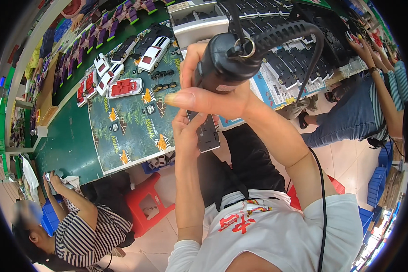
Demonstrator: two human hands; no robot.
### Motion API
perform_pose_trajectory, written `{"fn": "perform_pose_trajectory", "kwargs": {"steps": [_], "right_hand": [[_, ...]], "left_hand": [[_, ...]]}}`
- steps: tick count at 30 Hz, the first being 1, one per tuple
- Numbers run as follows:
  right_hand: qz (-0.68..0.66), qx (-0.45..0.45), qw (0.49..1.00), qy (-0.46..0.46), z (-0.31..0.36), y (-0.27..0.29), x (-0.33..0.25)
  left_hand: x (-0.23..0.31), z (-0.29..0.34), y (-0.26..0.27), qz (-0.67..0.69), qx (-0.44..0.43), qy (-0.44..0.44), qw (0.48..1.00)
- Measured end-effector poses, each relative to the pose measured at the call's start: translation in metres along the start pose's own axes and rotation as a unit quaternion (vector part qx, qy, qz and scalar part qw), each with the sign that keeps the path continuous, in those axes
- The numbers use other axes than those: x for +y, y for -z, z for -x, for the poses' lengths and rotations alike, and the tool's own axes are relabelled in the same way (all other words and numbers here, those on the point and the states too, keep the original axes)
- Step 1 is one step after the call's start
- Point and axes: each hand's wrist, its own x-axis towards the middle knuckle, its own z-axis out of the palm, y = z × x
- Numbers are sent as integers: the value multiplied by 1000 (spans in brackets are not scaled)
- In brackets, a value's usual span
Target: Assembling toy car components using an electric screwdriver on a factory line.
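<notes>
Right hand (213, 97) grips a black corded electric screwdriver (226, 63) upright; left hand (186, 131) clasps a black-and-silver toy-car chassis (206, 131) beneath it.

A: Bright, even daylight-white light over the whole scene; colours come out strong, and the green table (72, 145) shows hardly a hard shadow.

B: Any glare?

A: A soft sheen on the black power tool (226, 63) and pale reflections on the tiled floor (349, 167). The white shirt (276, 231) is near washed out.

B: Sharpness?

A: The middle is crisp. Toward the rim the fisheye bends the table's edge into a curve, squeezes detail, and the corners go fully black. The lower left is blurred, and the close right hand (208, 97) looks slightly soft.
</notes>
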Motion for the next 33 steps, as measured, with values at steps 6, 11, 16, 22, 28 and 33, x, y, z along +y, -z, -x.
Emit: {"fn": "perform_pose_trajectory", "kwargs": {"steps": [6, 11, 16, 22, 28, 33], "right_hand": [[17, 6, 1000, 9, 3, 3, -4], [10, 2, 999, 38, 2, 4, -6], [-80, 73, 994, 5, -4, 8, -18], [-113, 144, 982, 38, -23, 48, -33], [-40, 177, 983, 38, -34, 63, -22], [-43, 170, 984, 12, -42, 51, -9]], "left_hand": [[-1, 2, 0, 1, 17, 11, 1000], [1, 1, -3, -5, 8, -3, 1000], [-1, -1, 10, 160, 3, 33, 987], [-2, 6, 21, 173, -43, 39, 983], [-3, 2, 20, 178, -29, 41, 983], [-7, 1, 24, 197, -4, 30, 980]]}}
